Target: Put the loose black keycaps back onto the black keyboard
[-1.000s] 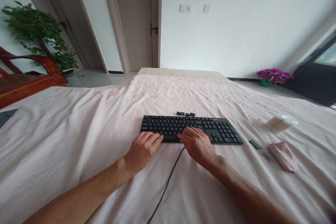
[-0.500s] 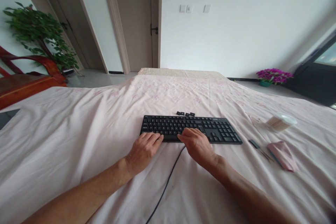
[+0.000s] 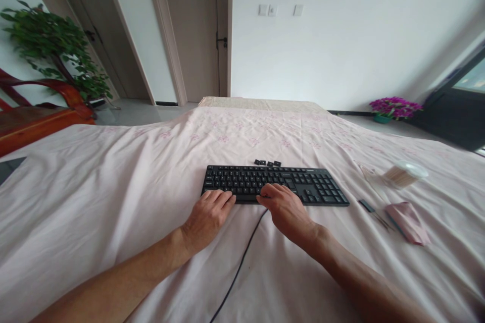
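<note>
A black keyboard (image 3: 303, 186) is laid flat on a pale pink sheet (image 3: 113, 176), near the middle of the view, with its long side turned toward the person. The left hand (image 3: 206, 217) is rested palm down at the keyboard's near left edge, fingers loosely together and extended, with the fingertips touching the front row; nothing is held in it. The right hand (image 3: 286, 209) is placed palm down over the near middle of the keyboard, fingers spread slightly on the keys, and nothing is gripped. A thin black cable (image 3: 242, 257) is seen running back between the two forearms. A few loose black keycaps (image 3: 268, 163) are set just behind the keyboard's far edge. Well to the right, a clear jar of cotton swabs (image 3: 403, 174) is lying tilted, and a folded pink cloth (image 3: 408, 222) is placed nearer, with small dark tools (image 3: 373, 212) beside it.
</note>
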